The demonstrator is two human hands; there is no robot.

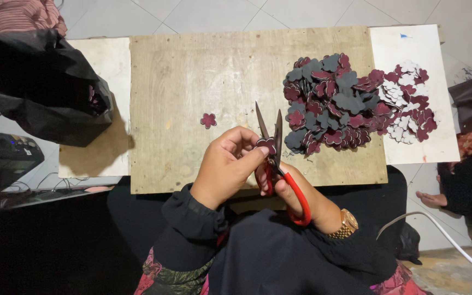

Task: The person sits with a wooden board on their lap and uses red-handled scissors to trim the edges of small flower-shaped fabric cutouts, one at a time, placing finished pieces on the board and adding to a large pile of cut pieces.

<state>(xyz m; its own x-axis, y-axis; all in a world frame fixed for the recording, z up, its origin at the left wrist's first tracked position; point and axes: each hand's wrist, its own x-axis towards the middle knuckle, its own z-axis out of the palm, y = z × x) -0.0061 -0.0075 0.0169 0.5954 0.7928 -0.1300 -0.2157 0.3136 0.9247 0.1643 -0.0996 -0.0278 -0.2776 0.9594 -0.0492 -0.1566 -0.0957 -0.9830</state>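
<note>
My left hand (226, 164) pinches a small dark red flower-shaped piece (267, 144) between thumb and fingers. My right hand (301, 194) grips red-handled scissors (279, 164), whose open blades point up and away, right at the held piece. Both hands hover over the near edge of a wooden board (192, 82). A single cut flower piece (208, 120) lies alone on the board to the left of my hands. A large pile of flower pieces (334, 104), dark red, grey and white, covers the board's right side.
The pile spills onto a white sheet (416, 38) on the right. A black plastic bag (39, 87) sits at the left on another white board. A white cable (443, 235) runs at lower right, next to another person's foot (431, 199).
</note>
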